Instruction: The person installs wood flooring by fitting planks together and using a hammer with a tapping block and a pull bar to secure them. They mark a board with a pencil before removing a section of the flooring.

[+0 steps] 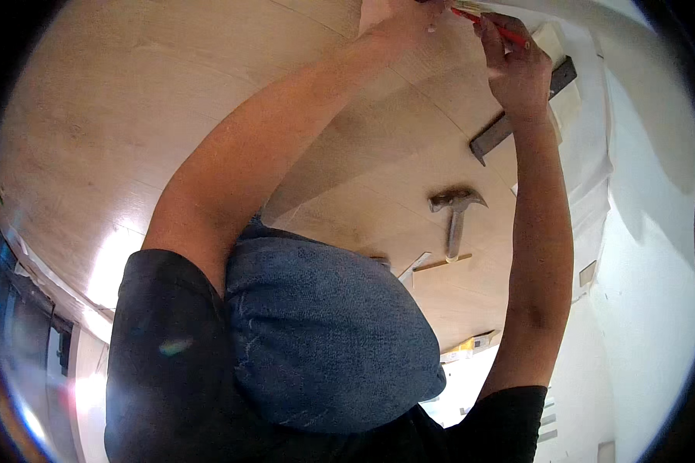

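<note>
My right hand [520, 77] is closed on a slim red pencil [510, 35], its tip pointing left toward my other hand. My left hand [417, 17] reaches to the top edge over the wood-look floor, beside a pale board piece [372, 14]; its fingers are mostly cut off by the frame. Behind my right wrist lies a dark metal bar with a bent end [493, 137], which looks like a flooring pull bar. Nearer to me a claw hammer [455, 212] rests on the floor, its handle toward my knee.
A white wall [649, 255] with sheeting [587, 147] along its foot runs down the right side. Thin strips [440, 264] lie by the hammer handle, and a yellow packet [471, 346] sits beyond my bent, jeans-clad knee [332, 332]. Wood-look floor [131, 108] spreads to the left.
</note>
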Demonstrator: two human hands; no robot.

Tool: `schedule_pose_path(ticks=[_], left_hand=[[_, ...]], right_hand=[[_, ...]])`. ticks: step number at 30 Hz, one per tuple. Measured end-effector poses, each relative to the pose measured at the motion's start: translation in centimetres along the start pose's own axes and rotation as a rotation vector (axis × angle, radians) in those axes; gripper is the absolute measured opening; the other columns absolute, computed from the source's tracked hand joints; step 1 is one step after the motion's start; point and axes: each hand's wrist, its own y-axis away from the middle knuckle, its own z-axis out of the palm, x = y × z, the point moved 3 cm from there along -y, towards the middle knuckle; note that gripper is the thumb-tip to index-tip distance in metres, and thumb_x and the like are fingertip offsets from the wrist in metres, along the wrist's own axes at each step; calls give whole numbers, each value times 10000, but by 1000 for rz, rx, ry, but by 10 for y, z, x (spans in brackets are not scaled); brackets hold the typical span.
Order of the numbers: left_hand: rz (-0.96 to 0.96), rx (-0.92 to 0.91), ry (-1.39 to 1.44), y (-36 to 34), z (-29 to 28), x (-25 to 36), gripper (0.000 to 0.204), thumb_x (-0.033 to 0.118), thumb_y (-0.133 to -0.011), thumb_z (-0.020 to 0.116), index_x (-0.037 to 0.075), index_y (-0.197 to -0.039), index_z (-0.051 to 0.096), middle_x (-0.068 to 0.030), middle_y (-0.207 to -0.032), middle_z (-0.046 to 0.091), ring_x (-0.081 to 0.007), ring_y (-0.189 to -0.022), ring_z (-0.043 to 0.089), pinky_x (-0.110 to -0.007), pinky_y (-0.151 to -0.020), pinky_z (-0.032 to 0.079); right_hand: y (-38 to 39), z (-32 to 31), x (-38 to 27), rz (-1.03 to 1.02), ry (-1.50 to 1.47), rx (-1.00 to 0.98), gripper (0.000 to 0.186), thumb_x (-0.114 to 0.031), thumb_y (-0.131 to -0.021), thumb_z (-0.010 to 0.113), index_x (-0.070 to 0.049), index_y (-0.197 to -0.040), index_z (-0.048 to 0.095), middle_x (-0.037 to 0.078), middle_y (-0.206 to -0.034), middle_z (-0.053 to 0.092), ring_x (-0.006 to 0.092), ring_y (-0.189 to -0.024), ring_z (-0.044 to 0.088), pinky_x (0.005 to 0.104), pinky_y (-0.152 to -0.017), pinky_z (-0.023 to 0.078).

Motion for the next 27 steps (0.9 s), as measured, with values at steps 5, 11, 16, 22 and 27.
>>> schedule_pose_path(ticks=[5,11,16,22,27], left_hand=[[116,115,-436,27,15,41,267,189,-982,657,-65,-1035,718,-141,-928,749,-200,-815,698,-358,-722,567],[118,197,-468,15,27,26,255,201,-982,639,-32,-1030,731,-140,-947,760,-245,-837,712,-388,-734,571],[140,222,-519,16,37,29,249,210,-982,624,-4,-1026,742,-138,-963,768,-282,-856,723,-413,-744,574],[440,547,-979,67,67,80,232,199,-976,624,5,-1013,746,-147,-955,772,-308,-843,727,-418,-730,574],[-62,203,-403,11,45,23,216,185,-961,651,-6,-1004,742,-160,-952,769,-310,-832,732,-407,-700,571]], right_hand=[[-2,-5,10,-46,-37,13,236,-223,-1013,670,-13,-1105,724,65,-902,789,98,-854,754,236,-724,580],[-1,-7,16,-73,-13,28,225,-218,-1009,680,-18,-1104,719,63,-893,787,86,-851,751,234,-722,577],[-2,-13,19,-37,-14,7,210,-207,-1013,674,-21,-1102,715,58,-894,785,83,-841,744,226,-731,557],[-9,-23,13,-57,-255,-127,208,-214,-1008,681,-34,-1107,713,66,-897,778,88,-844,739,250,-712,563],[-8,-19,41,-43,13,-8,201,-224,-1005,684,-55,-1108,717,73,-886,773,132,-813,745,283,-699,574]])
